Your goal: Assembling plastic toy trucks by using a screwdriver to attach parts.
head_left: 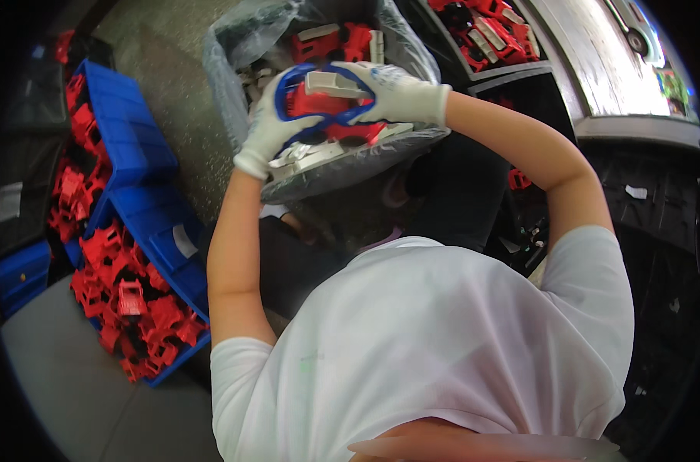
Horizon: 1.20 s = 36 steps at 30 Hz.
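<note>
Both hands wear white gloves with blue-coated palms and fingers. My left hand point(280, 115) and my right hand point(377, 91) close from either side round a red and white toy truck point(319, 102), its pale grey bed facing up. They hold it over a box lined with clear plastic point(234, 73). Inside that box lie more red and white toy trucks point(317, 45) and loose pale grey parts point(315, 158). The fingertips of the two hands meet near the truck's near side, and part of the truck is hidden by the gloves.
On the left stand blue bins point(138, 123) heaped with red plastic truck cabs point(132, 296). A dark crate at the upper right holds further red and white toy trucks point(495, 38). Black crates point(642, 192) stand along the right. Speckled floor point(169, 54) shows left of the lined box.
</note>
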Tool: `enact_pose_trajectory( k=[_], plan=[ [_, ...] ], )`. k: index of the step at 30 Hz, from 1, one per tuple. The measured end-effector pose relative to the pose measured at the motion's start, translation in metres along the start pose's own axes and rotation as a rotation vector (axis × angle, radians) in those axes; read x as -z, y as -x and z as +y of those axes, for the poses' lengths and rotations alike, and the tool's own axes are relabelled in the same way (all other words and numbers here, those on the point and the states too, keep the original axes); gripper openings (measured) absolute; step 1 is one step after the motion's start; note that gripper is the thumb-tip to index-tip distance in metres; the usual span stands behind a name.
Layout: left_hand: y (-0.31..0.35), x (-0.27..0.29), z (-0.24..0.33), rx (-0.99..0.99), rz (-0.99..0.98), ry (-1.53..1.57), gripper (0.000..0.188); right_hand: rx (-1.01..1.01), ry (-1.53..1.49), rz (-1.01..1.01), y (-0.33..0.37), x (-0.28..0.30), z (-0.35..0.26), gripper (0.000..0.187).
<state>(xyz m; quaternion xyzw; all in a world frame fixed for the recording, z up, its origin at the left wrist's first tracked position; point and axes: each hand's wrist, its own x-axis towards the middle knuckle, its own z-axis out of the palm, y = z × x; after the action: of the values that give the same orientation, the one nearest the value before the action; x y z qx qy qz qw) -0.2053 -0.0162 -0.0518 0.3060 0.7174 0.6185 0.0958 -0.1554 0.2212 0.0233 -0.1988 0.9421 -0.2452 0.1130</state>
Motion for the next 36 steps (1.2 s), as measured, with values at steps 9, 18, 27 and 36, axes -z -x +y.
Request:
enact_pose_trajectory(
  k=[9, 18, 27, 36],
  plan=[
    [-0.023, -0.020, -0.037, 0.277, 0.088, 0.164, 0.056, -0.496, -0.101, 0.728, -0.066, -0.001, 0.191, 0.091],
    [-0.022, -0.043, -0.062, 0.520, -0.206, -0.130, 0.055, -1.023, 0.255, 0.690, 0.264, 0.078, 0.334, 0.031],
    [-0.027, -0.062, -0.073, 0.653, -0.118, -0.075, 0.051, -1.576, -0.328, -0.308, 0.386, -0.165, 0.372, 0.092],
    [-0.031, -0.083, -0.061, 0.634, -0.081, -0.066, 0.050, -1.380, -0.059, -0.482, 0.406, -0.229, 0.392, 0.073]
  ],
)
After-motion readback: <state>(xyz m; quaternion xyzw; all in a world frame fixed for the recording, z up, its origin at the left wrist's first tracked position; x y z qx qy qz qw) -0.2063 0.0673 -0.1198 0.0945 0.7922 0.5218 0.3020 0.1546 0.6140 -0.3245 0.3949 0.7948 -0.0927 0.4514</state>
